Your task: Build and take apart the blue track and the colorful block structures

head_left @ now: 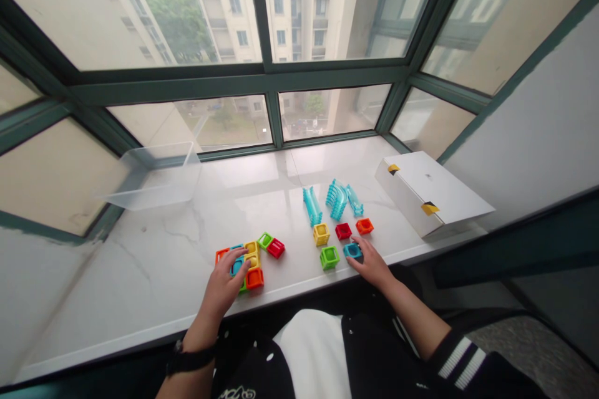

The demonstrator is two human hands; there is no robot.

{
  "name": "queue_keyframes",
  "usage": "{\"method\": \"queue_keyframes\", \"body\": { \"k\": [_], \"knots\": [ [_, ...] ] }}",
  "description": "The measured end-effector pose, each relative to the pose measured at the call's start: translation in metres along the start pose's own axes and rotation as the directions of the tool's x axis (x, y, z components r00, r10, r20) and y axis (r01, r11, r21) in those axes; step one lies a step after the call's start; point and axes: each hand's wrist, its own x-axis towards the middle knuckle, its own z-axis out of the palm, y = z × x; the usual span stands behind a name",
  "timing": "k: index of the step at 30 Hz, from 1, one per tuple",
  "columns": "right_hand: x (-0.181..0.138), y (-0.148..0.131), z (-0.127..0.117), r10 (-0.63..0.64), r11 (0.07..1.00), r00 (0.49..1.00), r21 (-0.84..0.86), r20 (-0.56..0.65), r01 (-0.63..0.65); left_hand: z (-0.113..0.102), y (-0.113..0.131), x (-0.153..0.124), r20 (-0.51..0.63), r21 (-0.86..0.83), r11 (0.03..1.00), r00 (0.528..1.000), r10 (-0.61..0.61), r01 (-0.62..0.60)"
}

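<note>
My left hand [224, 280] rests over a cluster of coloured blocks, its thumb and fingers apart. Under its arch shows a blue block [237, 267]; yellow blocks [251, 247] and an orange block [255, 278] lie along the cluster's right side, partly covered by my fingers. Thumb and forefinger of my right hand [372, 265] close around another blue block [352, 250] on the sill. Near it sit a green block [329, 257], a yellow block [321, 234], a dark red block [343, 231] and an orange-red block [364, 226].
A joined green block [266, 240] and red block [276, 248] lie between my hands. Behind the right blocks are translucent turquoise track pieces [336, 199]. A clear plastic bin [159, 199] stands left, a white box [435, 190] right. Windows border the marble sill [163, 262].
</note>
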Motion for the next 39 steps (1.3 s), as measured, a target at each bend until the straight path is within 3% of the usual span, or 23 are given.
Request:
{"method": "queue_keyframes", "body": {
  "k": [14,24,32,39],
  "knots": [
    [0.004,-0.007,-0.015,-0.011,1.000,0.999,0.003,-0.045,0.011,0.010,-0.017,-0.003,0.032,0.031,1.000,0.999,0.001,-0.002],
    [0.008,-0.016,-0.026,-0.186,0.981,0.959,-0.094,-0.212,0.170,0.017,-0.023,-0.006,0.010,0.041,0.999,1.000,-0.006,0.005],
    [0.018,-0.061,-0.034,-0.366,0.930,0.867,-0.107,-0.338,0.351,0.024,-0.031,-0.009,0.009,0.099,0.995,1.000,-0.005,0.004],
    [0.025,-0.111,-0.024,-0.471,0.875,0.837,-0.027,-0.279,0.483,0.027,-0.038,-0.012,-0.063,0.304,0.951,0.997,-0.046,0.063]
  ]
}}
